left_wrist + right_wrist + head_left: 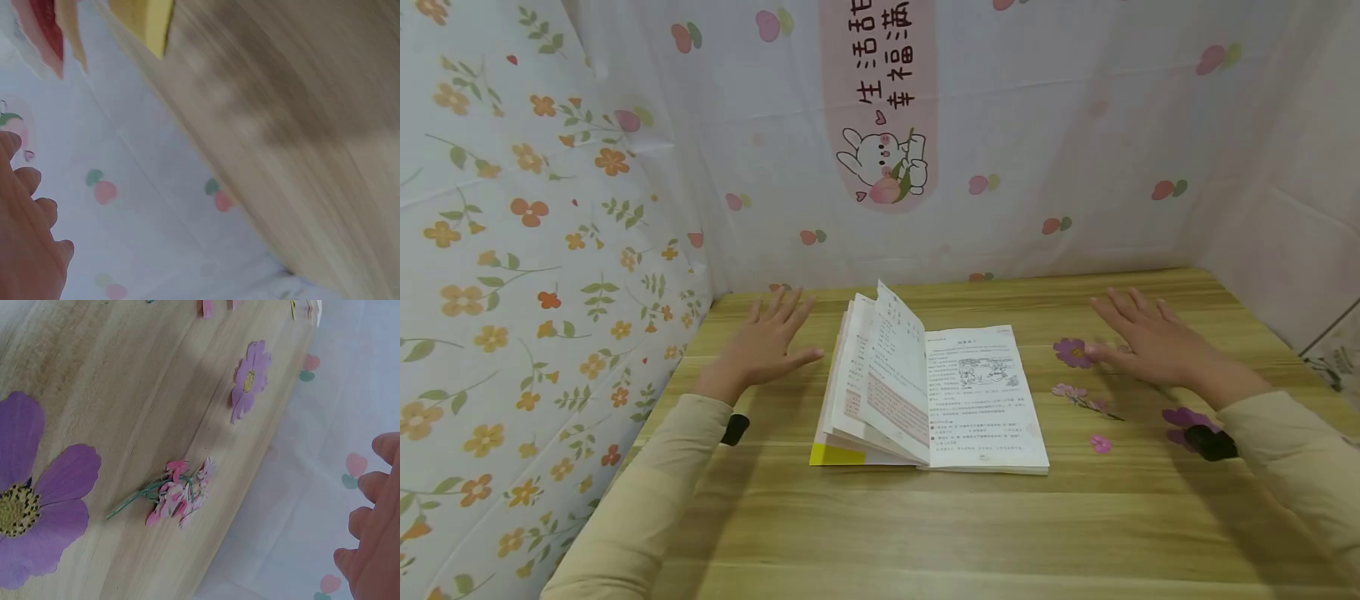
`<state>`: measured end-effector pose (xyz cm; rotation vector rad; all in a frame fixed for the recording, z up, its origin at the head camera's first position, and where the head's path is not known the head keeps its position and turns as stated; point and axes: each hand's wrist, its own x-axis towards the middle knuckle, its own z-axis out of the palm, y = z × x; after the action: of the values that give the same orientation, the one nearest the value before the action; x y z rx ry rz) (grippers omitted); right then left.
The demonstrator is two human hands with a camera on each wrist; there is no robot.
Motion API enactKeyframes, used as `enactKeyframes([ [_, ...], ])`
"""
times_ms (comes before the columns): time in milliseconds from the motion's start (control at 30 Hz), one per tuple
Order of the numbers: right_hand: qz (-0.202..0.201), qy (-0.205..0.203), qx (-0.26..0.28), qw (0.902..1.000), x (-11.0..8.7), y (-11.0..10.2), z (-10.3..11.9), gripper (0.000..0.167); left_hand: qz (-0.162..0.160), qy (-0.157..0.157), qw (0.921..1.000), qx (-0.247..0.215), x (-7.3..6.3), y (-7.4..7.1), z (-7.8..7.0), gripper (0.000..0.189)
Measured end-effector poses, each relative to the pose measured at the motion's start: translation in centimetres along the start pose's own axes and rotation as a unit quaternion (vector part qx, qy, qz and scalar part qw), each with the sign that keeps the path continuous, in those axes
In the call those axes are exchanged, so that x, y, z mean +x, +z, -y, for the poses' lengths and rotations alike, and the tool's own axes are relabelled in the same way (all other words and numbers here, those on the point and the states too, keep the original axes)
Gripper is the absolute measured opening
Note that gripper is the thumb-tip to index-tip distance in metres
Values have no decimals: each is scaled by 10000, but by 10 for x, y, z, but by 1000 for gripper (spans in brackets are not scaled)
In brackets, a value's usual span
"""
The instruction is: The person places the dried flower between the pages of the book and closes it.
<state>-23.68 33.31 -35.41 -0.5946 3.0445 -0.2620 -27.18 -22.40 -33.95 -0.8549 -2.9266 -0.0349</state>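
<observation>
An open book [977, 400] with printed pages lies in the middle of the table, several left-hand pages standing partly raised. My left hand [767, 342] is spread just left of it, holding nothing and apparently lifted off the wood. To the right, my right hand [1153, 342] also has its fingers spread, palm down, with nothing gripped. Near its thumb is a lilac flower [250, 381] with a yellow centre. A pink blossom sprig [172, 494] with a green stem and a larger purple flower [59, 519] lie on the table closer to the right wrist.
A small pink flower [1101, 444] lies right of the book. The wooden table [865, 533] ends at a patterned white back curtain [1037, 150]. A flowered cloth [535, 292] hangs along the left side. Dark wrist devices [1212, 443] sit under the forearms.
</observation>
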Motion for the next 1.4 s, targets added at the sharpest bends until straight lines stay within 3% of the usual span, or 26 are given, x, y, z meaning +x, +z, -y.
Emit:
enactKeyframes([
  [333,-59,-5,41,10000,-8,-1,-5,82,-415,492,9977,-195,8,-11,-34,87],
  [733,-474,-69,-126,9988,-37,4,-22,78,-265,1100,9921,-549,18,-10,-71,77],
  [1067,-956,10,-201,9952,-68,10,-37,75,-76,1187,9895,-826,11,0,-67,65],
  [1233,-1379,46,-268,9901,-82,18,-40,74,210,932,9917,-861,5,8,-61,71],
  [1400,-1668,48,-337,9854,-93,25,-43,69,298,736,9943,-708,0,15,-55,71],
])
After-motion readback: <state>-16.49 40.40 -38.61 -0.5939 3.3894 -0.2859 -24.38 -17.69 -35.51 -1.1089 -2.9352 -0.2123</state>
